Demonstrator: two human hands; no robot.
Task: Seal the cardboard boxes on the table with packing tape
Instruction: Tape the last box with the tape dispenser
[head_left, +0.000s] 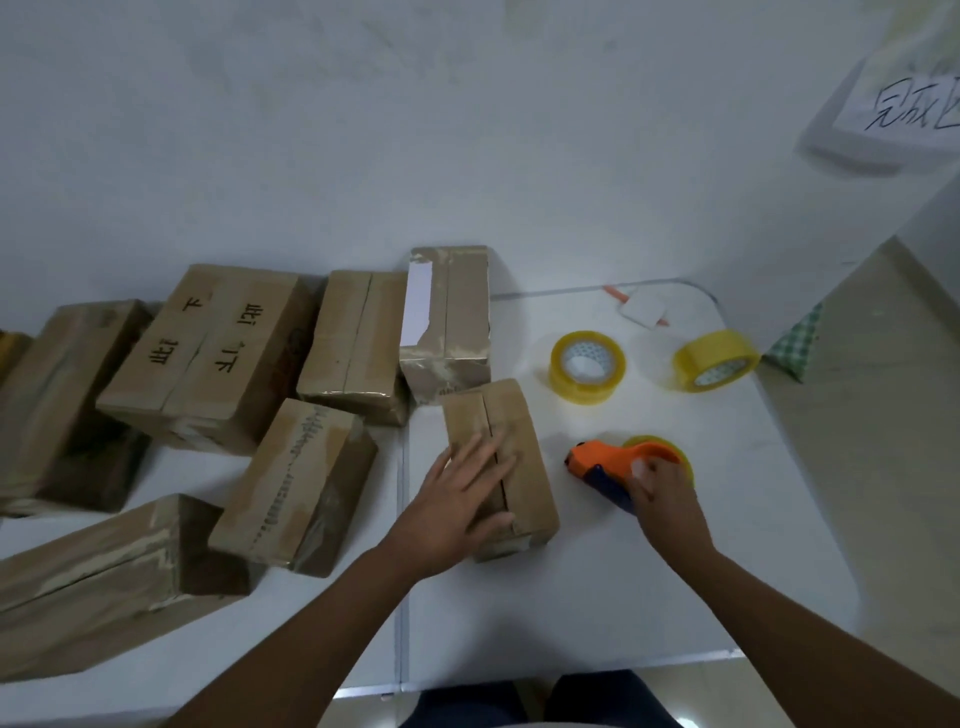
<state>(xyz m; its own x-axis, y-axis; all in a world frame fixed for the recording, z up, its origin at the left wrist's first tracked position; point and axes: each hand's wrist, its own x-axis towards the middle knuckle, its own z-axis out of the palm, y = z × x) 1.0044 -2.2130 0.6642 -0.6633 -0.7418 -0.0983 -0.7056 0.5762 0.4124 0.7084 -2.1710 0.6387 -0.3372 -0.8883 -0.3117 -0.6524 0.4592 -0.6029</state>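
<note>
The left hand (462, 499) lies flat, fingers spread, on a small brown cardboard box (501, 467). Just right of that box, the right hand (662, 493) grips an orange plastic tape dispenser (605, 460) on the smooth white surface (597, 597).

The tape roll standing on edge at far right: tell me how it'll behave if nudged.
The yellow tape roll stands tilted on its rim, so it would probably roll or topple flat. Its glossy wrap looks smooth, perhaps slippery.

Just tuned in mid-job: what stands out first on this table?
At centre, the left hand presses flat on a small brown cardboard box with an untaped seam, while the right hand grips an orange tape dispenser beside it. Two loose yellow tape rolls lie behind; more brown cartons crowd the left.
</note>
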